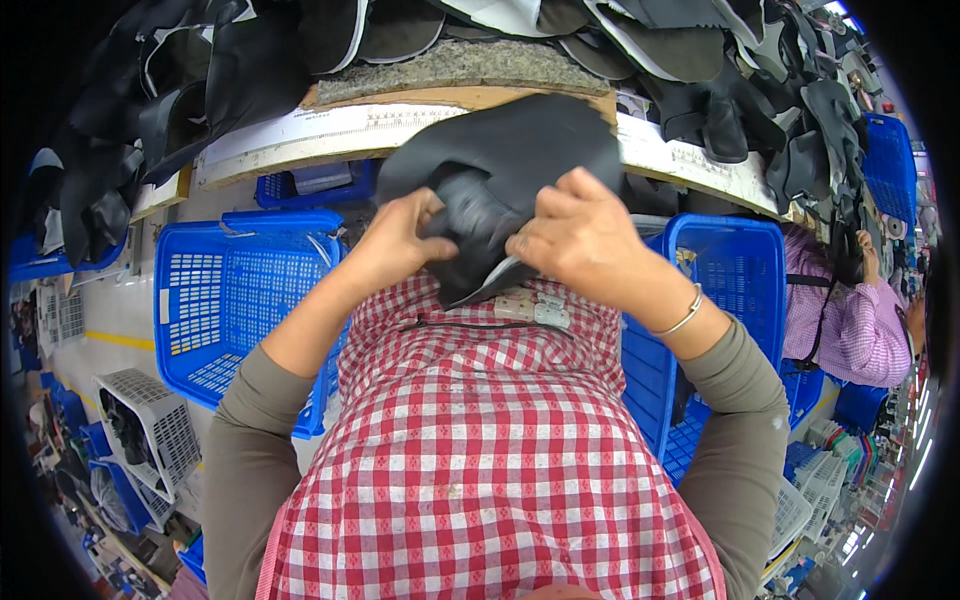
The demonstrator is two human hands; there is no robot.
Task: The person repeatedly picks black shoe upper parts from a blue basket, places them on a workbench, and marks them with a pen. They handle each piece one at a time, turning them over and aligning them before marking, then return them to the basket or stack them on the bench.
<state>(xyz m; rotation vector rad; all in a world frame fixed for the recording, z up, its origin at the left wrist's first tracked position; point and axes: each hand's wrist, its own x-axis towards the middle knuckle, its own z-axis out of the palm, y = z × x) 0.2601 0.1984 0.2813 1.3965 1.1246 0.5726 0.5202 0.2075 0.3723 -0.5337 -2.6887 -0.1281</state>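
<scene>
A black shoe upper (520, 145), soft and partly blurred, spans the space between my hands at the workbench's front edge. Its far part lies over the bench edge, while a pale-edged flap hangs down near my apron. My left hand (405, 240) curls at the upper's left side, thumb and fingers bent around the material. At the near right edge, my right hand (580, 225) pinches the upper between thumb and bent fingers. Motion blur smears the part between the hands, so its folds cannot be made out.
Black and grey shoe uppers (690, 50) are heaped along the bench (655, 150). A blue basket (245, 225) stands at my left and another blue basket (725, 230) at my right. Someone in a pink checked sleeve (865, 330) works at the far right.
</scene>
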